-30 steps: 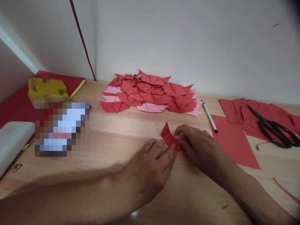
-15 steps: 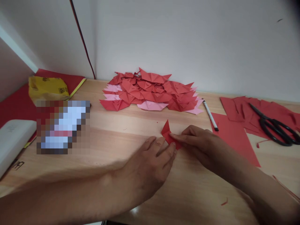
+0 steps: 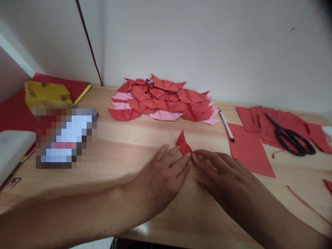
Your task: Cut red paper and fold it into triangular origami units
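Note:
A small folded red paper piece (image 3: 183, 144) lies on the wooden table (image 3: 129, 155), one pointed corner sticking up. My left hand (image 3: 162, 178) lies flat with its fingers stretched out, the fingertips pressing the paper's near left edge. From the right, my right hand (image 3: 220, 173) reaches in with extended fingers, its tips on the paper's near right edge, meeting the left fingertips. Most of the paper's lower part is hidden under the fingers.
A heap of folded red and pink paper pieces (image 3: 166, 100) lies at the back. A pen (image 3: 226, 125), red paper sheets (image 3: 249, 148) and black scissors (image 3: 292, 138) sit to the right. A yellow packet (image 3: 46, 95) and a white object (image 3: 12, 150) are at the left.
My right hand has flattened and slid nearer, from pinching the paper's right side to pressing its near edge. The view has shifted slightly; the left hand stays on the paper.

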The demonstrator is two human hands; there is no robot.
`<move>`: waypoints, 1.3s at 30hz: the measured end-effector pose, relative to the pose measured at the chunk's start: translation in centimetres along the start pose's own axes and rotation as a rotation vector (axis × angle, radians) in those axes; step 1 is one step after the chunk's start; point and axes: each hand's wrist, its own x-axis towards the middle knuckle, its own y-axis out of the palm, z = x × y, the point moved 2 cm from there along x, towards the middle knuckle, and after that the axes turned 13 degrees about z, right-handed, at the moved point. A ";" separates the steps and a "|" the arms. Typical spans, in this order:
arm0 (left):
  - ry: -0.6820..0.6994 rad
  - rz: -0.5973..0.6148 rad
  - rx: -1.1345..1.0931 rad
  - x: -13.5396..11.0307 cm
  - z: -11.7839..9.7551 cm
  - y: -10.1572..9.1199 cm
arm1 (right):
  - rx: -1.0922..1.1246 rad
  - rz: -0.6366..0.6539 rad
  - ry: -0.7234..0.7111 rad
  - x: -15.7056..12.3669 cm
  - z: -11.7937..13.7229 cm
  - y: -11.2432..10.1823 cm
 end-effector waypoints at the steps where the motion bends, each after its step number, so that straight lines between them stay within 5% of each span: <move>1: -0.004 -0.003 0.004 0.0 0.0 0.0 | -0.048 -0.025 0.009 -0.1 0.4 0.2; 22: 0.039 -0.175 0.035 0.1 0.1 -0.1 | -0.169 -0.074 0.025 -1.1 1.6 1.0; 27: 0.057 -0.134 0.001 0.1 0.0 -0.3 | 0.043 -0.112 0.035 -0.2 0.6 -0.2; 32: 0.039 -0.110 -0.053 0.1 0.0 -0.2 | 0.441 0.004 0.158 1.2 -1.5 -0.9; 39: 0.031 -0.093 -0.039 0.0 0.0 0.0 | 0.292 0.178 0.180 3.3 -2.0 -0.9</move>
